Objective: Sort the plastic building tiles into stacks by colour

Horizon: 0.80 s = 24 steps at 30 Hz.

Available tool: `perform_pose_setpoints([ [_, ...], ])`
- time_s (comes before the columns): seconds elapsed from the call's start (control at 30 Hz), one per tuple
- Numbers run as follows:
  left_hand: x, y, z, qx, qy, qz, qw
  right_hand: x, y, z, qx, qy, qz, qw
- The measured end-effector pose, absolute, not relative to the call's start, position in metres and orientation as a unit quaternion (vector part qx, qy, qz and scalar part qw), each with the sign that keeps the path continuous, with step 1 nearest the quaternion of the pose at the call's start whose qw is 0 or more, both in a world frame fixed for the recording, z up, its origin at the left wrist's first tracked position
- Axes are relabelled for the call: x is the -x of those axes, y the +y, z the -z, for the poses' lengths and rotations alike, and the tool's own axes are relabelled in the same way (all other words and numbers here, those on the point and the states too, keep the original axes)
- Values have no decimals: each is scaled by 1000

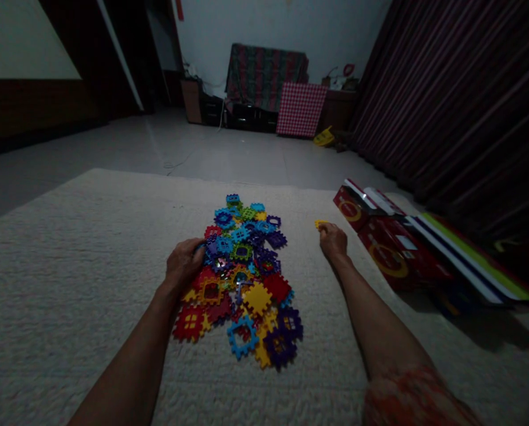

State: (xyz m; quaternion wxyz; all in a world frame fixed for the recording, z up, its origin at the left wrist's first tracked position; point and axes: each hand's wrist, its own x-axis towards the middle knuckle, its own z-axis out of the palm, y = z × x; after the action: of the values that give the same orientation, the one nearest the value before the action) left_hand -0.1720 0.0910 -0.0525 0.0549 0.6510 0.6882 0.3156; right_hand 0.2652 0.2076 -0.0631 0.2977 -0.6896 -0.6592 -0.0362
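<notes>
Tiles point(242, 252) lie in a long heap around the middle of the mat point(91, 266), running from near its far edge back towards you. Your left hand point(182, 260) rests against the heap's left flank with its fingers curled; the fingertips are hidden, so I cannot tell whether they have hold of a piece. Your right hand point(334, 241) is between the heap and the boxes point(382, 251), drawn in almost to a fist, pinching a yellow tile point(321, 224) at the fingertips.

The likeliest trouble is a slide: the tiles overlap at odd tilts, so if your left hand pushes low in the heap, upper ones could slip onto the mat. Toothed rims may also snag, so that one lifted piece drags a neighbour along. Your grip on the yellow tile seems to be near its edge, and a thin piece held that way could twist or drop. Swing your right forearm outwards and it could knock the boxes.

The tiles look like hard, shiny plastic, flat and squarish. Towards your end, a blue frame point(232, 337) has a wide opening, a red tile point(180, 324) has window panes, and a yellow square point(258, 297) is solid. The mat looks like pale, nubbly cloth; the boxes, glossy dark-red card. Beyond the mat's far edge, the floor point(135, 148) is smooth and faintly reflective.
</notes>
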Motion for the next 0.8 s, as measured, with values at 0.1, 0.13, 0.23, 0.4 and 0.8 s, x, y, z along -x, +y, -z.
perform_pose_setpoints([
  [0.1,170,91,52,-651,685,-322,61,-269,211,68,686,-659,55,304],
  [0.13,169,90,51,-650,685,-324,64,-269,212,70,683,-659,63,309],
  [0.23,162,89,49,-643,682,-339,78,-270,211,72,669,-664,76,325],
  [0.4,159,97,36,-637,661,-377,123,-262,200,62,609,-678,85,403],
  [0.8,175,152,52,-644,629,-399,173,-163,143,6,302,-851,-227,365],
])
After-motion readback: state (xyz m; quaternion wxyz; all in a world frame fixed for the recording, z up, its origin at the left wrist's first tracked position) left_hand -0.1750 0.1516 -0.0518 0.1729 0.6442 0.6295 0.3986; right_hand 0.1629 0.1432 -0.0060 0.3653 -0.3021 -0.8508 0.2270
